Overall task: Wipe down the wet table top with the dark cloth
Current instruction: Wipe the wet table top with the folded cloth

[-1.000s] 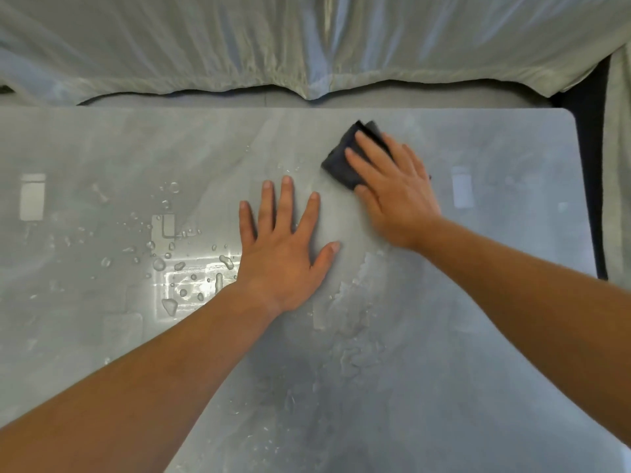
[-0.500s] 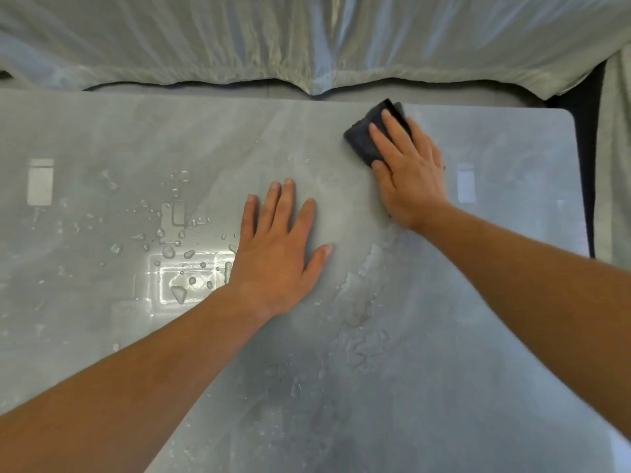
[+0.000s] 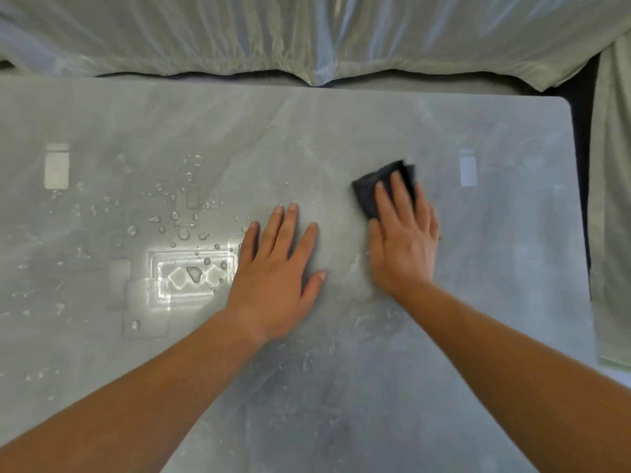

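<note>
The right hand's fingers (image 3: 398, 191) lie straight and close together, pressing flat on the dark cloth (image 3: 364, 197), whose folded corners stick out past the fingertips and to their left. The rest of the cloth is hidden under the right hand (image 3: 404, 247). Just to the left of those fingers, apart from the cloth, the left hand (image 3: 273, 278) rests palm down with its fingers (image 3: 290, 227) straight and slightly spread and the thumb out to the side, holding nothing. Both hands lie on the grey table top (image 3: 341, 131). Water drops (image 3: 184, 233) bead on it to the left of the left fingers, and thin wet patches (image 3: 368, 322) spread below the right wrist. Beyond all the fingertips, past the table's far edge, hangs a pale draped sheet (image 3: 307, 35).
</note>
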Demonstrator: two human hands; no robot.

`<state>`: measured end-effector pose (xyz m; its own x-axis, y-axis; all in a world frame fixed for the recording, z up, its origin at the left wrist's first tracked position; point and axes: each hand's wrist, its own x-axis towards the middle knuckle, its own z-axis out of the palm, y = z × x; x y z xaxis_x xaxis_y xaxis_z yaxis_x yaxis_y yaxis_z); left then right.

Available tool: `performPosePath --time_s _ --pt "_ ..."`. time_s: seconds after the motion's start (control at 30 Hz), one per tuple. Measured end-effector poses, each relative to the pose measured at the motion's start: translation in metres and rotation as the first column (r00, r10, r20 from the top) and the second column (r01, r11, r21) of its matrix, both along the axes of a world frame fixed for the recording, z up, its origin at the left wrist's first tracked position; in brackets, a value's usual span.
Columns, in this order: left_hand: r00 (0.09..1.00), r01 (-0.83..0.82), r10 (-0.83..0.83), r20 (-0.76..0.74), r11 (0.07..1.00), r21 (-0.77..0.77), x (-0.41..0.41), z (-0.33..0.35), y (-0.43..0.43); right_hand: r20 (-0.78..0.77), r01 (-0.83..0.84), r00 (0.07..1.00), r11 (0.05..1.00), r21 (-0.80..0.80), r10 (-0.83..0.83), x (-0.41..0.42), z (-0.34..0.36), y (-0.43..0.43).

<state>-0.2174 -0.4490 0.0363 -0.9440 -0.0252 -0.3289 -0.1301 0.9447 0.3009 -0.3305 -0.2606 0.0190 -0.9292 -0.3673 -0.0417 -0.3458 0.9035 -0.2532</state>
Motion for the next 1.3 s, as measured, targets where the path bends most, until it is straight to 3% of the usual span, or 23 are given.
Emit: performPosePath --time_s 0.1,0.17,0.27,0.37,0.5,0.6,0.63,0.7,0.77,0.8,0.9,1.0,1.1,1.2,1.3 --pt "1.000 -0.003 0.003 -0.001 1.000 0.006 0.005 0.002 0.002 0.024 -0.313 0.950 0.949 0.031 0.313 0.036 0.000 0.023" --pt "1.000 -0.020 0.020 -0.004 1.000 0.012 0.014 0.004 0.007 0.043 -0.405 0.914 0.914 0.036 0.403 0.021 0.002 0.039" --pt "1.000 -0.026 0.026 -0.008 0.999 0.024 0.033 0.006 0.018 0.075 -0.178 0.982 0.983 0.035 0.175 -0.002 0.005 0.042" --pt "0.999 -0.033 0.033 -0.004 0.999 0.032 0.047 0.005 0.029 0.055 0.038 0.998 0.999 0.024 -0.040 0.028 0.003 0.023" --pt "0.999 -0.051 0.051 -0.003 0.998 0.024 0.058 0.006 0.038 0.049 -0.272 0.962 0.962 0.035 0.270 0.090 -0.001 0.042" --pt "0.999 -0.044 0.044 -0.002 0.999 0.003 0.066 0.008 0.044 0.052 -0.484 0.875 0.873 0.062 0.482 0.066 0.001 0.073" --pt "0.999 -0.042 0.042 -0.005 0.999 -0.003 0.069 0.008 0.046 0.041 -0.462 0.887 0.884 0.062 0.461 0.054 0.001 0.077" --pt "0.999 -0.044 0.044 0.001 0.999 -0.004 0.074 0.009 0.052 0.047 -0.261 0.965 0.965 0.018 0.260 0.042 0.001 0.075" --pt "0.999 -0.052 0.052 0.012 0.999 -0.006 0.082 0.010 0.060 0.052 -0.050 0.997 0.999 -0.012 0.050 0.060 0.000 0.063" --pt "0.998 -0.057 0.057 0.012 0.998 -0.001 0.086 0.011 0.065 0.038 -0.025 0.999 1.000 0.001 0.025 0.079 -0.002 0.059" --pt "0.997 -0.080 0.079 0.014 0.996 0.026 0.102 0.016 0.078 0.040 -0.270 0.963 0.962 0.048 0.268 0.132 -0.004 0.069" --pt "0.996 -0.091 0.091 0.027 0.996 0.018 0.120 0.020 0.089 0.062 -0.442 0.897 0.894 0.068 0.438 0.120 0.002 0.096" --pt "0.996 -0.087 0.087 0.038 0.996 -0.005 0.134 0.020 0.094 0.072 -0.238 0.970 0.969 0.061 0.233 0.087 0.005 0.103" --pt "0.995 -0.089 0.091 0.050 0.995 -0.049 0.143 0.017 0.093 0.071 -0.030 0.997 0.999 0.041 0.027 0.107 0.002 0.092" --pt "0.994 -0.092 0.096 0.059 0.994 -0.063 0.149 0.017 0.091 0.072 -0.217 0.975 0.973 0.081 0.211 0.164 0.000 0.093"
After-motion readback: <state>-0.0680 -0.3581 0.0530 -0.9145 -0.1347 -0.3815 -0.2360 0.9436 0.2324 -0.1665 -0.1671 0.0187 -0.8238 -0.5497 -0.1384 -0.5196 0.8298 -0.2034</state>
